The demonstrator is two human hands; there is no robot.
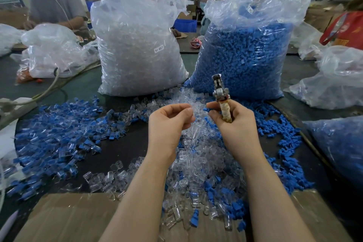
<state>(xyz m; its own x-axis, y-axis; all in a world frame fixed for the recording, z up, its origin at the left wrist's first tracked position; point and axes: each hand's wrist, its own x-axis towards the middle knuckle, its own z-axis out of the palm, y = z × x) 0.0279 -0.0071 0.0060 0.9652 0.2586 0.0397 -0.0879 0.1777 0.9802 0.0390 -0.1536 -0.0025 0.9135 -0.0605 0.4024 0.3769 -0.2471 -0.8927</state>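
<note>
Hands above a table [121,143] strewn with clear plastic pieces [198,155] and blue plastic pieces [53,129]: my right hand [235,124] gripped a metal tool [219,88] by its wrapped handle, head upright, over the clear heap. My left hand [167,124], just beside it, had its fingers curled toward the thumb; whether they pinched a clear piece I could not tell. Behind stood a bag of clear pieces [137,45] and a bag of blue pieces [241,55]. Cardboard [68,218] lay nearest me.
</note>
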